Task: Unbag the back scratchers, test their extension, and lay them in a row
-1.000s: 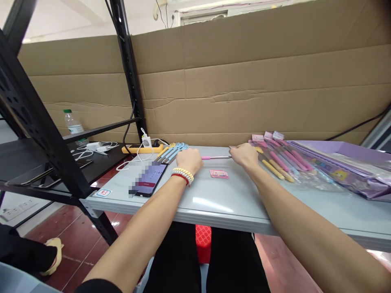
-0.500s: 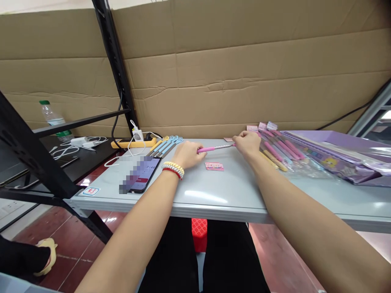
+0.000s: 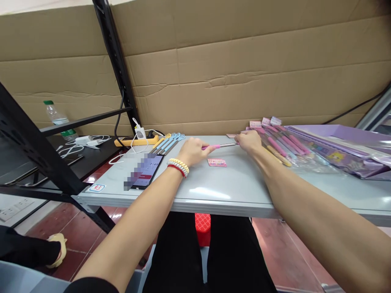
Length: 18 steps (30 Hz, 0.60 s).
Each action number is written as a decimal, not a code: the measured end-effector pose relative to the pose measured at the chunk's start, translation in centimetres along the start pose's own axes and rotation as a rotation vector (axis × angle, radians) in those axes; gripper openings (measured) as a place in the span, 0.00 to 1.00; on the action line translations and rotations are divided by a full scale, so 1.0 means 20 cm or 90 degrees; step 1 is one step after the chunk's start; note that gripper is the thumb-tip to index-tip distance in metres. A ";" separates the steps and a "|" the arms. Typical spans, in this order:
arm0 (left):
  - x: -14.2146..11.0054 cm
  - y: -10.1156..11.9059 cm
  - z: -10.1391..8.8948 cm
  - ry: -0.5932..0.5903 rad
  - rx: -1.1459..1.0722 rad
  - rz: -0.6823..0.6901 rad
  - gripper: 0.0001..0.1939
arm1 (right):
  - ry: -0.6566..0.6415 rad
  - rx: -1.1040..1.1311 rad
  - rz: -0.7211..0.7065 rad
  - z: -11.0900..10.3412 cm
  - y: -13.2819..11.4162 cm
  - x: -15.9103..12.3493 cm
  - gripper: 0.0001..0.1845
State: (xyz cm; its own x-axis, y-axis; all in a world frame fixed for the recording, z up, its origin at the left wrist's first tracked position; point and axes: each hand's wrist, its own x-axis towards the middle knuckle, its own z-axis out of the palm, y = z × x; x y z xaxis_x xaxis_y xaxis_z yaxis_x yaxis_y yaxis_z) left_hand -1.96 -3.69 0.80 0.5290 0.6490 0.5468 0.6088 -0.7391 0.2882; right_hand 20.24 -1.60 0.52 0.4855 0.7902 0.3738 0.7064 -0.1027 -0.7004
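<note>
Spanning both hands: one pink-handled tool (image 3: pixel 220 145), long axis left–right, lying level just above the tabletop (image 3: pixel 232 191) at its far middle. Left hand (image 3: pixel 193 151) closed on the pink handle end; right hand (image 3: pixel 249 141) pinching the metal tip end. Hands equally near, one per end. Pink card (image 3: pixel 217 162) on the tabletop just nearer than the tool. Packed tools (image 3: pixel 276 144) right of the right hand; blue tools (image 3: pixel 170 143) and phone (image 3: pixel 146 175) left of the left hand.

"7:49" on the phone (image 3: pixel 146 171) screen; other labels too small.
</note>
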 end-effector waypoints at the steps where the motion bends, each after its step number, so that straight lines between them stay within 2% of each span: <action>1: 0.00 0.00 -0.01 0.002 0.000 0.000 0.29 | 0.006 0.002 0.003 -0.01 -0.01 0.00 0.06; 11: 0.01 0.00 -0.02 0.017 -0.035 -0.012 0.24 | 0.028 -0.006 0.006 -0.04 -0.11 -0.06 0.05; 18: 0.00 0.03 -0.04 0.021 -0.003 -0.026 0.26 | 0.039 0.016 -0.008 -0.04 -0.14 -0.08 0.10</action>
State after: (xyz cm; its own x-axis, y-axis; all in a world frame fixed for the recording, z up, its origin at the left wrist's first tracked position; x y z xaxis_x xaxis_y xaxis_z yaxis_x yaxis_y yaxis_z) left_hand -2.01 -4.25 1.56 0.4838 0.6724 0.5602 0.6268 -0.7129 0.3144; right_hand 17.85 -3.10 2.34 0.5078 0.7532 0.4181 0.6993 -0.0769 -0.7107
